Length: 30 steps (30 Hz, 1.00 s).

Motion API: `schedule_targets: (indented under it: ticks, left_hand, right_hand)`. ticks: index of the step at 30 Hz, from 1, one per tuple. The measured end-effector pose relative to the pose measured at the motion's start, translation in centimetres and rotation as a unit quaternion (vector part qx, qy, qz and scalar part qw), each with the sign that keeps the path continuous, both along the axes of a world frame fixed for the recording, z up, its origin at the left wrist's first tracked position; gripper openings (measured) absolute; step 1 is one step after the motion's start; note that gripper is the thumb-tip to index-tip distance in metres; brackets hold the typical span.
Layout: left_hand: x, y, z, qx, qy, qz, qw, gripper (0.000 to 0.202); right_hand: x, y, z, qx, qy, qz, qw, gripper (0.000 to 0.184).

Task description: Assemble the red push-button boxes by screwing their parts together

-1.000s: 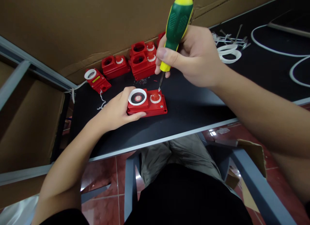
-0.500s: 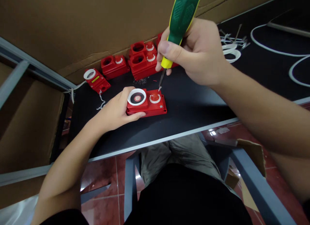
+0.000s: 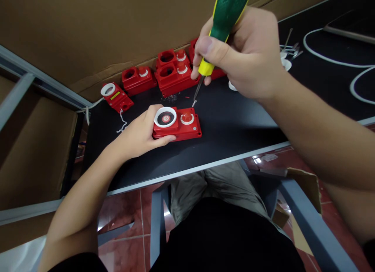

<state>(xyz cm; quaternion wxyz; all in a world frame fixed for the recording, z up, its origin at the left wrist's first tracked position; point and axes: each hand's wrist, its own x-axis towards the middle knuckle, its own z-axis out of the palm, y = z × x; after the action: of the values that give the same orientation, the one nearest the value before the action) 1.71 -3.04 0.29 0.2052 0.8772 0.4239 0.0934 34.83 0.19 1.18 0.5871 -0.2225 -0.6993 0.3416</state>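
A red switch box [image 3: 187, 129] with a white ring and a red button on top lies on the black table [image 3: 234, 127]. My left hand [image 3: 140, 133] grips its left end, thumb on the front, fingers over the top. My right hand [image 3: 246, 53] is closed round a green and yellow screwdriver [image 3: 222, 25]. The screwdriver's tip hangs just above the box's far right corner, slightly clear of it.
Several more red switch boxes [image 3: 170, 74] stand against the cardboard wall [image 3: 88, 29] at the back. A small heap of screws [image 3: 172, 97] lies in front of them. White rings and cables [image 3: 331, 61] lie at the right. The table's front edge runs just above my lap.
My right hand has risen and shifted a little right with the screwdriver, lifting its tip off the box's corner. The left hand and the box have stayed put.
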Motion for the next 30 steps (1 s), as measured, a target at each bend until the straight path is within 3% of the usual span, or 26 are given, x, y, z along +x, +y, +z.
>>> schedule_targets:
  ticks: [6, 10, 12, 15, 20, 24, 30]
  left_hand:
    - [0.1, 0.0, -0.1, -0.001, -0.004, 0.002, 1.000, 0.104]
    - [0.1, -0.1, 0.2, -0.013, 0.004, 0.014, 1.000, 0.105]
    - [0.1, -0.1, 0.3, -0.016, 0.006, 0.018, 1.000, 0.104]
    - [0.2, -0.1, 0.3, -0.017, 0.003, 0.017, 1.000, 0.101]
    - [0.3, 0.0, 0.2, -0.025, 0.005, 0.023, 0.999, 0.101]
    - [0.2, 0.0, 0.2, -0.024, 0.000, 0.018, 1.000, 0.099]
    - [0.0, 0.1, 0.0, -0.016, 0.001, 0.013, 1.000, 0.099]
  right_hand:
    - [0.6, 1.2, 0.5, 0.000, 0.036, -0.028, 0.999, 0.022]
    - [1.5, 3.2, 0.2, 0.000, 0.074, -0.025, 0.997, 0.034]
    - [2.0, 4.1, 0.1, 0.007, 0.088, -0.033, 0.996, 0.030]
    - [2.7, 5.0, 0.3, -0.005, 0.133, -0.098, 0.986, 0.023]
    - [4.3, 6.2, 1.4, -0.041, 0.174, -0.209, 0.961, 0.052]
    - [6.3, 8.0, 1.7, -0.059, 0.201, -0.282, 0.936, 0.063]
    - [8.6, 12.0, -0.4, -0.068, 0.205, -0.350, 0.911, 0.070]
